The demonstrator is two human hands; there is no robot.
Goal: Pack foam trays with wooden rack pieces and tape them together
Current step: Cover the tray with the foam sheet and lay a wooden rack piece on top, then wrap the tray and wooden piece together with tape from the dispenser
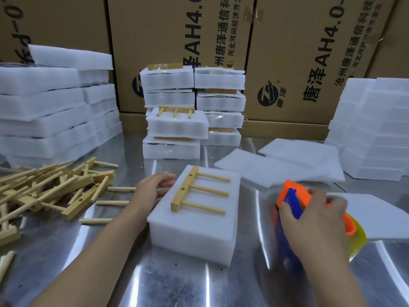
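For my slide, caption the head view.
Left hand touches foam tray holding wooden rack piece; right hand grips tape dispenser.

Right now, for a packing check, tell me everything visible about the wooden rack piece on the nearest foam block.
The wooden rack piece is pale wood: a flat bar with two visible holes and three round dowels pointing right. It lies flat on the white foam block, bar toward the left edge. Only the foam touches it.

Looks forward and down from head height, wide-angled, across the metal table. Sits close above the left hand and right hand; faces the cardboard boxes behind.
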